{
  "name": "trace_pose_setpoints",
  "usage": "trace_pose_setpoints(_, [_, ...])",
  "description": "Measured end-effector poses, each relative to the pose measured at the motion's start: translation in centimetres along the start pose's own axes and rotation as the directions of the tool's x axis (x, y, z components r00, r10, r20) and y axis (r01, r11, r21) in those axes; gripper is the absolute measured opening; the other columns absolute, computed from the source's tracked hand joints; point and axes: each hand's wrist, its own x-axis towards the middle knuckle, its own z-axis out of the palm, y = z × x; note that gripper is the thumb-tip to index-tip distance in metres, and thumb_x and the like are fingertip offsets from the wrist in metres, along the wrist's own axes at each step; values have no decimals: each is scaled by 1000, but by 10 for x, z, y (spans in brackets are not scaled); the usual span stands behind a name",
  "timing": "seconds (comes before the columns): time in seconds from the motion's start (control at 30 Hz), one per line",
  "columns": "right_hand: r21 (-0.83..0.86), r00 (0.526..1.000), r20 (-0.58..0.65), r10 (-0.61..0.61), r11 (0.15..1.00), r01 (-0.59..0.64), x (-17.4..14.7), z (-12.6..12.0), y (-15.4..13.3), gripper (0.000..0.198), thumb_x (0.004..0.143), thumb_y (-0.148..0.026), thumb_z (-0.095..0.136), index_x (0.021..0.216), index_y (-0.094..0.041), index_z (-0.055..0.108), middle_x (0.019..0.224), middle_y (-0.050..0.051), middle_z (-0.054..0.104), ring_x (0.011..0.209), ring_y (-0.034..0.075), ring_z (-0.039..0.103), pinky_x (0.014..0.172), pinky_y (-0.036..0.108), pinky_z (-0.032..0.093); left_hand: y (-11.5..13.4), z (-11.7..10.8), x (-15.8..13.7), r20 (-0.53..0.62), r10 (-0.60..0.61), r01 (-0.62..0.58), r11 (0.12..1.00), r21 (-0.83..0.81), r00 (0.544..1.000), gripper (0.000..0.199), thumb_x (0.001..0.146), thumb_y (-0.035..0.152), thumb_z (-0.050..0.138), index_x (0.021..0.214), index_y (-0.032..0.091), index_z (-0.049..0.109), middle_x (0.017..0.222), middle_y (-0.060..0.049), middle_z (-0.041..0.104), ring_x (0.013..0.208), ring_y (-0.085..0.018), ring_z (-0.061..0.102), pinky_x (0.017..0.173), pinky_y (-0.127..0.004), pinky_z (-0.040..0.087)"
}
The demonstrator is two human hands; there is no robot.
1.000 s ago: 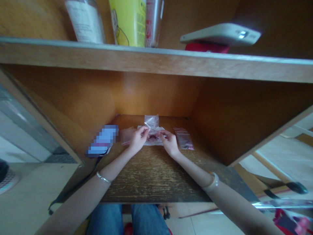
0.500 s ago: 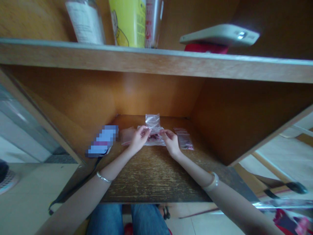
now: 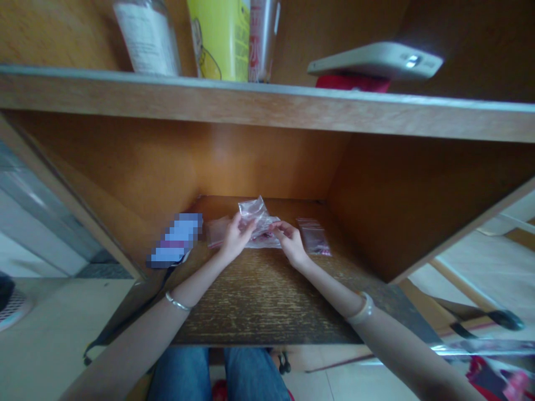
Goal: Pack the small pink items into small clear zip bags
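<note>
Three containers stand on the shelf above the clear bag.

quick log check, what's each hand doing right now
Left hand: holding a small clear bag.
Right hand: fingers curled beside it; whether they grip anything cannot be told.

We hold a small, clear, crumpled plastic bag tilted in our left hand; our right hand's fingertips are at its lower right side, contact unclear. Beneath lies a flat, clear plastic packet on the worn brown wooden desktop. Right of our hands, we see another clear plastic packet with pinkish contents.
</note>
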Motion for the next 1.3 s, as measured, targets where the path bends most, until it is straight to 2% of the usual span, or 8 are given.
trace_pose_setpoints(0.13, [12, 996, 92, -2, 1000, 1, -5, 2, -9, 13, 72, -32, 59, 68, -19, 63, 72, 1, 64, 73, 18, 58, 74, 30, 42, 10, -7, 2, -153, -28, 28, 1000, 3, 988, 24, 81, 42, 60, 87, 19, 59, 78, -1, 65, 72, -15, 61, 69, -25, 47])
trace_pose_setpoints(0.43, [-42, 998, 58, -37, 998, 39, -6, 1, -5, 11, 72, -29, 57, 67, -19, 61, 68, 0, 60, 67, 16, 52, 69, 28, 39, 6, -12, 5, -215, -98, 97, 995, -14, 972, 24, 81, 43, 58, 78, 19, 60, 68, 0, 65, 61, -13, 59, 56, -22, 44])
trace_pose_setpoints(0.6, [-47, 993, 95, -75, 996, 80, -7, 0, -9, 15, 72, -30, 54, 62, -19, 56, 64, -1, 56, 65, 15, 50, 67, 27, 38, 6, -11, 8, -177, -111, 85, 985, -151, 978, 19, 79, 36, 61, 79, 17, 61, 78, -3, 67, 76, -16, 64, 70, -27, 49])
trace_pose_setpoints(0.8, [-14, 987, 118, -109, 994, 112, -10, 0, -14, 16, 71, -27, 54, 57, -19, 53, 61, -2, 52, 64, 15, 48, 64, 26, 37, 1, -5, 8, -22, -163, 155, 966, -209, 986, 23, 71, 37, 67, 78, 17, 60, 80, -5, 68, 78, -17, 65, 73, -29, 50])
trace_pose_setpoints(1.0, [22, 992, 64, -113, 994, 112, -10, -2, -14, 16, 71, -28, 54, 57, -20, 53, 62, -1, 55, 66, 16, 50, 66, 27, 39, -4, -3, 7, 59, -142, 149, 981, -126, 988, 26, 75, 41, 62, 66, 18, 56, 64, 1, 60, 64, -14, 57, 62, -25, 46])
trace_pose_setpoints(1.17, [36, 998, 15, -64, 997, 63, -8, -2, -10, 15, 70, -31, 54, 61, -20, 53, 62, -1, 54, 63, 15, 49, 63, 26, 39, 9, -5, 5, -24, -89, 86, 989, -118, 996, 34, 78, 47, 60, 62, 18, 51, 55, 4, 50, 53, -10, 49, 51, -20, 40])
trace_pose_setpoints(1.3, [64, 998, -7, -62, 996, 62, -7, -2, -8, 13, 70, -30, 55, 63, -19, 55, 62, -2, 54, 62, 14, 49, 61, 24, 39, 15, -4, 2, -33, -119, 112, 980, -164, 992, 36, 80, 52, 57, 66, 20, 50, 46, 7, 42, 41, -8, 42, 40, -19, 32])
